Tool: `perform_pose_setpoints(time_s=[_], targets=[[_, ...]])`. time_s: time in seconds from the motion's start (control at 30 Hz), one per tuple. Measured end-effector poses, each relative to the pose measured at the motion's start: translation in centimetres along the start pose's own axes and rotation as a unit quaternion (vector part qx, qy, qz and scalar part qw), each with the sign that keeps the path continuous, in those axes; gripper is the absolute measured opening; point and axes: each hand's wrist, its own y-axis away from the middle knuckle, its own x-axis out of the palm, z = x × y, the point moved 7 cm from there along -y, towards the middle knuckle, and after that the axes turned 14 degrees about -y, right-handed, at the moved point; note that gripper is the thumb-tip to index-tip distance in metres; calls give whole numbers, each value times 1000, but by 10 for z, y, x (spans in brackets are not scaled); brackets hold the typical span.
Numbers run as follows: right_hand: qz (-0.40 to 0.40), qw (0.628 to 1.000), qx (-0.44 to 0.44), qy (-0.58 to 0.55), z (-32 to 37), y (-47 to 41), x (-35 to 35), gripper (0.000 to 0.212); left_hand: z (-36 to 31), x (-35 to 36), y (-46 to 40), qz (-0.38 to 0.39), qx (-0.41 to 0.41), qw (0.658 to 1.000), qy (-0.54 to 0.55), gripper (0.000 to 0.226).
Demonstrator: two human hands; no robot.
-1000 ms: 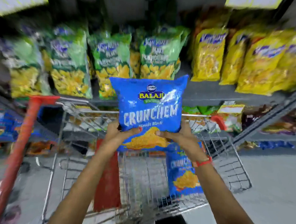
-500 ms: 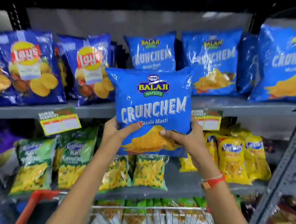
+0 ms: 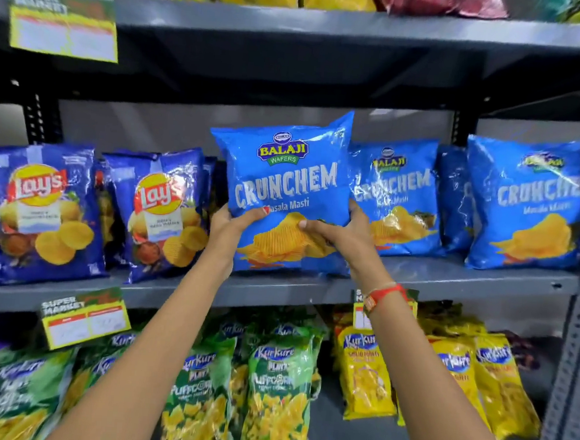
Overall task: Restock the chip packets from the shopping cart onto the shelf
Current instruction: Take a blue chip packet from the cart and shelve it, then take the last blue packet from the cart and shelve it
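Observation:
I hold a blue Balaji Crunchem chip packet [image 3: 284,185] upright with both hands at the middle grey shelf [image 3: 449,277]. My left hand [image 3: 228,220] grips its lower left edge, thumb across the front. My right hand [image 3: 341,232] grips its lower right side; a red band is on that wrist. The packet's bottom sits at the shelf's front lip, to the left of other Crunchem packets [image 3: 395,196] standing on the same shelf. The shopping cart is out of view.
Dark blue Lay's packets [image 3: 164,211] stand left of the held packet. Green Kurkure Puffcorn bags [image 3: 276,390] and yellow Kurkure bags [image 3: 365,373] fill the shelf below. Price tags [image 3: 84,319] hang from shelf edges. A perforated steel upright [image 3: 578,343] bounds the right side.
The view has risen from the cart to the shelves. Both hands have lifted the Crunchem packet up and forward, from above the cart to the middle shelf beside the matching packets.

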Motion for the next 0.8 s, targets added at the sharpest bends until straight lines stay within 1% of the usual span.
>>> perform_pose_setpoints(time_s=[0.1, 0.13, 0.2, 0.23, 0.33, 0.4, 0.47, 0.53, 0.6, 0.63, 0.7, 0.8], targets=[[-8, 1000, 5, 11, -17, -13, 1, 89, 8, 1, -15, -5, 4, 1000, -18, 20], [-10, 1000, 7, 20, -21, -14, 2, 95, 12, 0, -17, -14, 7, 999, -32, 22], [-21, 999, 10, 46, -25, -12, 2, 106, 19, -2, -17, -46, 8, 996, -73, 35], [-25, 998, 12, 51, -27, -12, 2, 105, 22, -4, -17, -65, 11, 993, -98, 43], [-30, 998, -3, 58, -26, -6, 2, 90, 25, -7, -11, -102, 33, 982, -154, 66], [-45, 996, -35, 65, -22, 2, -1, 89, 23, -7, 0, -132, 45, 975, -172, 73], [-64, 993, -68, 66, -21, 17, -9, 87, 18, -8, 19, -178, 84, 964, -181, 70], [-85, 988, -110, 70, -20, 39, -20, 81, 12, -8, 44, -222, 143, 947, -182, 61], [-91, 985, -136, 57, -26, 65, -32, 68, 18, -4, 71, -239, 187, 939, -164, 50], [-91, 986, -132, 42, -34, 78, -39, 61, 25, -1, 85, -240, 199, 938, -150, 46], [-96, 989, -108, 18, -54, 103, -53, 49, 46, 6, 114, -235, 187, 949, -99, 40], [-107, 993, -50, 26, -102, 138, -80, 41, 95, 15, 159, -246, 103, 963, -29, 33]])
